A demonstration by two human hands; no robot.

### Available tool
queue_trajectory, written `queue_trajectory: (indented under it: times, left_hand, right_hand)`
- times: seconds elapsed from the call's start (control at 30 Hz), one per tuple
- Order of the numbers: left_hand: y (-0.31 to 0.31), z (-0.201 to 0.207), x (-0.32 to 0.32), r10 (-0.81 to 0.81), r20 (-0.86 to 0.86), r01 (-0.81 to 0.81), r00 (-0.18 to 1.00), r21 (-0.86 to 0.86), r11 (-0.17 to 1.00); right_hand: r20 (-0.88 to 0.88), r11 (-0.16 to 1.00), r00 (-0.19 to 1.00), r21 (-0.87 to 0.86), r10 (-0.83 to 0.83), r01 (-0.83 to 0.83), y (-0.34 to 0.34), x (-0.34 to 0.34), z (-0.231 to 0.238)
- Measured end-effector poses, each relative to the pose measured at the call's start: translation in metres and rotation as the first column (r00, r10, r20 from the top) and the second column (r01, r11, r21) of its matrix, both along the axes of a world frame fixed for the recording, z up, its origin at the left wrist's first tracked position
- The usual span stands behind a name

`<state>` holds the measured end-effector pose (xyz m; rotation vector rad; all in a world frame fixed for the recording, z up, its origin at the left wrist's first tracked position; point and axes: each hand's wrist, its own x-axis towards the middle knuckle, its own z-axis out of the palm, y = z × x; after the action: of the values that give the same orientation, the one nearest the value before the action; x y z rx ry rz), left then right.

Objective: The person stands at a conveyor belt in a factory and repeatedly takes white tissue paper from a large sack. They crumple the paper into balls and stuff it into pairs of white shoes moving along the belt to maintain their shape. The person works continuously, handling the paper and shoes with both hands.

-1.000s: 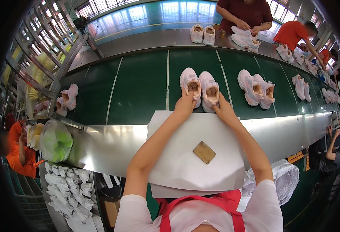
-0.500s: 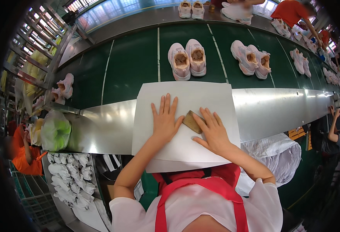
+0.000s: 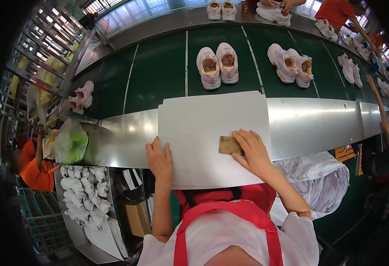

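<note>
The white paper stack [image 3: 203,124] lies flat between the two hands. A small brown block [image 3: 229,145] sits on top, partly under the right hand [image 3: 254,155]. That hand is loosely open, its fingers and thumb around the block's right end; I can't tell if it grips. The left hand [image 3: 160,164] is half open at the paper's left edge, thumb over the paper; I can't tell if it pinches.

The sheets are probably light, smooth and bendy, and may slip or crease, so the side edges are the best place to hold. The block looks hard and a bit heavy; its short ends should be easy to grab.

Under the paper is a shiny metal table [image 3: 309,126]. Past both hands, two pale pink shoes [image 3: 218,73] stand on a green belt [image 3: 159,71].
</note>
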<state>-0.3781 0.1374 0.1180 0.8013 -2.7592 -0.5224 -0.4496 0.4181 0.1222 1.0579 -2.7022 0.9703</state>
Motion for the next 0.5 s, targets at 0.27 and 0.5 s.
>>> queue_trajectory:
  times: [0.27,0.5]
  left_hand:
    - [0.003,-0.011,0.03,0.043,-0.043,-0.04,0.998,0.068,0.997]
    - [0.01,0.006,-0.014,-0.219,-0.164,0.213,0.962,-0.05,0.976]
  right_hand:
    - [0.344,0.995,0.938,-0.069,-0.05,0.078,-0.009,0.004,0.015]
    - [0.373,0.964,0.918,-0.17,-0.131,0.206,-0.001,0.002,0.006]
